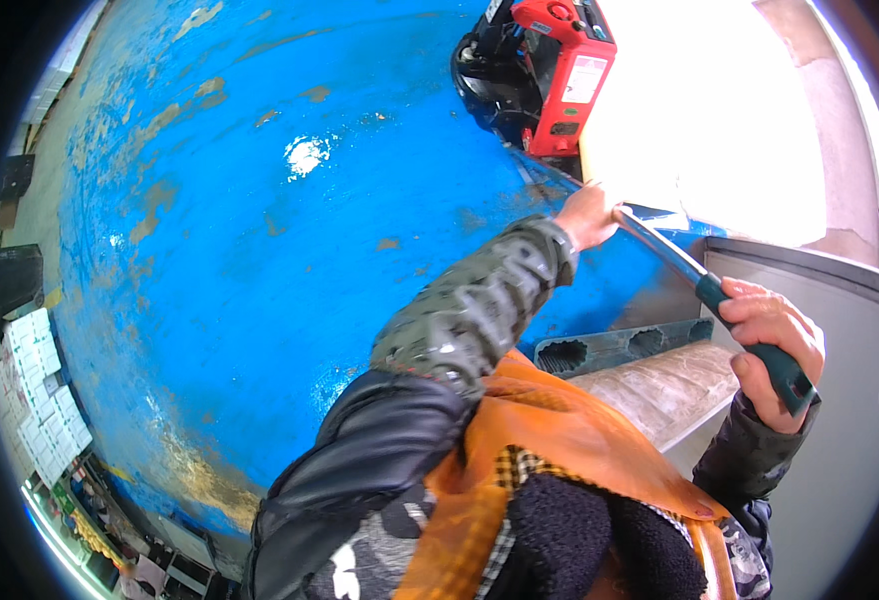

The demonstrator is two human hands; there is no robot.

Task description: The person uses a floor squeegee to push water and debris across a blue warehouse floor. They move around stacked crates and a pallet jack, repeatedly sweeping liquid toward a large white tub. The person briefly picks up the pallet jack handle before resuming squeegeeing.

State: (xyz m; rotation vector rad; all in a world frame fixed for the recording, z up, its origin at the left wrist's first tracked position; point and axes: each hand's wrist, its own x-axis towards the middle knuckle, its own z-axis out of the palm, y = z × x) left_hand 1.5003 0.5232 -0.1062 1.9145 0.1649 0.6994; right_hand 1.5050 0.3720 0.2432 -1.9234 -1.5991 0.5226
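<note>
A long pole with a metal shaft (664,244) and a dark green grip (766,352) runs slantwise across the right of the view. My left hand (591,214) is closed around the shaft, with that arm stretched forward. Farther back, my right hand (781,330) wraps the green grip, whose end has a slot in it. The pole's far end is not clear beyond my left hand. Just past that hand stands a red and black pallet truck (570,90). Under both arms hangs my orange apron (559,420).
Worn blue-painted floor (259,247) spreads to the left. Close to my right are a green plastic piece with holes (619,345), a stained pale ribbed surface (657,382) and a grey panel (814,465). White stacked boxes (41,397) and lit shelves line the far left.
</note>
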